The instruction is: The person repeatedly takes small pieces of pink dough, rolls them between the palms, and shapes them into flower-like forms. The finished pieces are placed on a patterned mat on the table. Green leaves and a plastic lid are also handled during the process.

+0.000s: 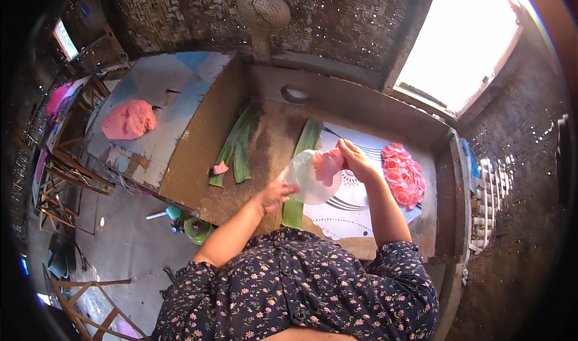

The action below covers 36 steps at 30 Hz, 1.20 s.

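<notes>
A translucent whitish round sheet (313, 192), perhaps plastic, is held up in front of me. My left hand (277, 193) is at its left edge, thumb and fingers closed on it, slightly blurred. On the upper right of the sheet lie thin pink flattened pieces (326, 164). My right hand (356, 161) pinches there, at the border of the pink pieces; its fingertips partly hide what they grip. Under the hands, a white patterned sheet (346, 217) and a long green leaf strip (293, 213) cover part of the wooden work surface.
Many thin pink discs (404, 175) overlap in a heap at right. A small pink dough piece (220, 167) rests on another split green leaf (238, 136). A big pink dough lump (129, 120) sits on the left table. Raised boards (361, 106) edge the work surface.
</notes>
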{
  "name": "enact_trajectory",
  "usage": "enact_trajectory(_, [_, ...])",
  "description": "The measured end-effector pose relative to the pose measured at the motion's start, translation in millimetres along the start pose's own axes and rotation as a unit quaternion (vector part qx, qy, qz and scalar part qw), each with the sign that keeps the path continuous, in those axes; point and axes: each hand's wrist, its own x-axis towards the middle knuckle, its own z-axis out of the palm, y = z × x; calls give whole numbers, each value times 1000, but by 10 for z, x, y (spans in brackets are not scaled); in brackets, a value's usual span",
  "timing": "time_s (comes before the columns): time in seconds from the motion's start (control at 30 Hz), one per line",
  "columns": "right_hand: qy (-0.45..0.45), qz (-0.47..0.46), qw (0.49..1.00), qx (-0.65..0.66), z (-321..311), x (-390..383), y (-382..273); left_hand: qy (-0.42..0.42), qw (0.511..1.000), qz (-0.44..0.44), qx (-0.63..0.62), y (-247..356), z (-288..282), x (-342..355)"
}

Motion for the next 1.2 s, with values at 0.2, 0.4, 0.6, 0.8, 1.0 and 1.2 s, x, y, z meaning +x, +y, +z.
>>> enact_trajectory(0.2, [12,-17,999,40,-175,-360,-42,139,878,-9,458,143,-379,-52])
enact_trajectory(0.4, [16,-55,992,-113,232,-393,-60,186,617,343,683,450,114,-154])
enact_trajectory(0.6, [-38,-241,781,-575,1141,-483,-185,165,772,239,565,906,676,-219])
enact_trajectory(0.8, [222,-357,814,-400,1361,-623,-159,217,819,333,414,1109,137,-371])
enact_trajectory(1.0, [-6,-216,865,-453,1441,-620,342,144,976,161,-30,1223,-315,-471])
enact_trajectory(1.2, [-201,-224,938,-171,1661,-436,496,95,966,174,-164,1111,-214,-459])
